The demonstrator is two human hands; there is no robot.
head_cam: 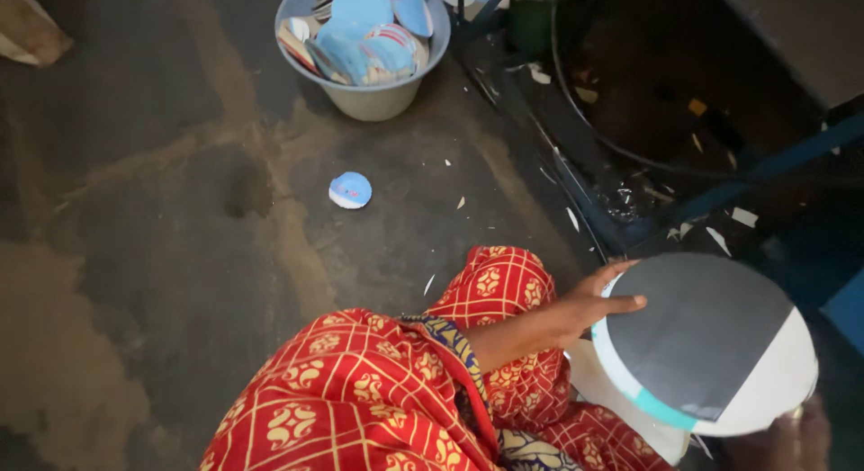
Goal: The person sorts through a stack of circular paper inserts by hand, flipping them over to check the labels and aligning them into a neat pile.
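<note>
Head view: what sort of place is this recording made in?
Probably a small workshop making paper discs or plates, worked at floor level. A grey tub holds printed round cut-outs, paper scraps litter the bare floor, and a blue metal machine frame stands beside the stack of round discs in hand.

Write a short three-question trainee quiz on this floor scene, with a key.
1. True or false: the left hand rests on the edge of the stack of round discs.
2. Where does the single small blue-and-white disc lie?
A. in the basin
B. on the bare floor
C. on the red cloth
3. Fill in: the grey basin at the top holds a heap of round ____ discs.

Key: 1 true; 2 B; 3 blue. The right hand shows only partly at the stack's lower edge.
</note>
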